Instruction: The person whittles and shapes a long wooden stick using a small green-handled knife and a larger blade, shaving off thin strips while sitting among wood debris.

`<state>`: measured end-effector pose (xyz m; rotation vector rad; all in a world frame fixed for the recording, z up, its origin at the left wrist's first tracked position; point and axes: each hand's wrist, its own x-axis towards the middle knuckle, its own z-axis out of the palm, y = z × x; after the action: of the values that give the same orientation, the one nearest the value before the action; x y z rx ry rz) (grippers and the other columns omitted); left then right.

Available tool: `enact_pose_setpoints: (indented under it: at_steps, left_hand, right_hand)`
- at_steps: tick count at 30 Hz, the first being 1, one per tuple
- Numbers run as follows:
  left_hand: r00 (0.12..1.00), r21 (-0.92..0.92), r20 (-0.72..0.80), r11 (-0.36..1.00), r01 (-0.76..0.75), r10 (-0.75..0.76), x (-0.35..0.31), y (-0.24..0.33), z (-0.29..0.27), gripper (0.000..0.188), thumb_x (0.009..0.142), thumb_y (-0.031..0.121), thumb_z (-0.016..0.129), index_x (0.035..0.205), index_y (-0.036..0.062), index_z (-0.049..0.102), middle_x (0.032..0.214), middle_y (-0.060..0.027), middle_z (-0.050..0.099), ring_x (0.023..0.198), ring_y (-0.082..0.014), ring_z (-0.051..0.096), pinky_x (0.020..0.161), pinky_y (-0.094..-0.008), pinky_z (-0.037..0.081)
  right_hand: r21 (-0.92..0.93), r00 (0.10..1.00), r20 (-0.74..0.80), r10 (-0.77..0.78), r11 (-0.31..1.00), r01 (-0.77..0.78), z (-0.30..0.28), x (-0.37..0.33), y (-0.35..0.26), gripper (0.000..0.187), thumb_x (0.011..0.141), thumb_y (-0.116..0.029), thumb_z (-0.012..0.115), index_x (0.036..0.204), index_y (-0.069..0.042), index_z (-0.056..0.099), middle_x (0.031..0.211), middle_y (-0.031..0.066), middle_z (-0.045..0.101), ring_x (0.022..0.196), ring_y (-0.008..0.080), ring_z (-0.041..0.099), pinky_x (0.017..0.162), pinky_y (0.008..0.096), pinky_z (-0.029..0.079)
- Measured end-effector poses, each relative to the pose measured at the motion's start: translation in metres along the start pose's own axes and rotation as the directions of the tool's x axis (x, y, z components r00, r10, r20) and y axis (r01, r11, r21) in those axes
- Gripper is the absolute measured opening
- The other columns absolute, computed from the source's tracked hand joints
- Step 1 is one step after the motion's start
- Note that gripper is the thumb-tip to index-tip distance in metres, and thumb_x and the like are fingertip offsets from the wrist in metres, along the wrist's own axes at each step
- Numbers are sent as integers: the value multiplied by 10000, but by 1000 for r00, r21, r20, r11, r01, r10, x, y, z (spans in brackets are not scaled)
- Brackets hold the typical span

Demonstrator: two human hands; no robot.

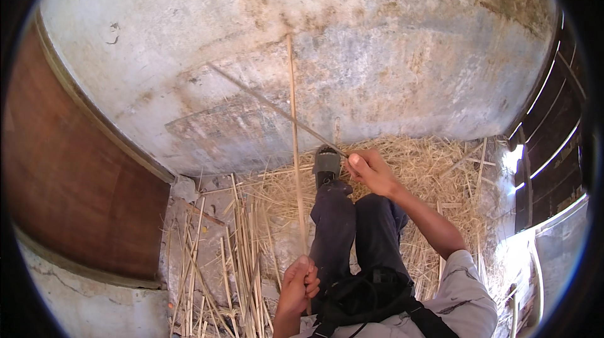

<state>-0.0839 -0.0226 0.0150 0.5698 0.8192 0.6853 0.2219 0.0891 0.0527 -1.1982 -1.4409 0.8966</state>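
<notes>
My left hand is closed around the lower end of a long pale reed stalk, which stands almost upright and reaches up in front of the wall. My right hand is held out over my foot and grips one end of a thin grey blade or strip that slants up to the left and crosses the reed. My legs in dark trousers stretch forward, ending in a grey sandal.
A stained plaster wall fills the background. A brown wooden door is at the left. Several cut reeds lie on the floor, with loose straw heaped at the right. Dark slats stand at the right edge.
</notes>
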Motion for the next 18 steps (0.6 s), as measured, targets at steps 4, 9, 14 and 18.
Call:
enact_pose_setpoints:
  at_steps: [4,9,14,18]
  left_hand:
    - [999,-11,27,1000,29,-29,-1,0,7,288,1116,335,474,916,128,479,657,45,299,484,-46,239,423,-228,192]
    - [1000,59,3,998,-5,5,0,-4,4,347,1106,424,471,890,153,463,654,51,309,491,-49,251,426,-224,199]
    - [999,44,5,998,36,-36,-2,-2,5,341,1114,410,453,882,160,460,655,53,302,495,-47,238,428,-224,189]
    - [1000,26,10,999,26,-27,-1,-3,1,344,1112,415,456,876,165,459,654,53,299,495,-47,233,428,-224,184]
  right_hand:
    - [180,994,63,-93,980,80,8,-5,26,616,1088,-507,442,670,-62,522,570,-27,420,550,82,417,506,306,346]
    - [-145,991,104,88,987,-73,19,3,51,563,1053,-494,528,729,-37,581,582,12,442,565,118,458,542,352,392]
    - [-361,995,81,-61,929,87,19,-1,29,467,1003,-476,613,832,-43,648,583,79,479,544,228,523,557,398,415]
    - [-433,951,106,-291,847,308,20,-8,15,432,961,-472,664,863,-51,651,593,109,536,573,324,584,563,424,433]
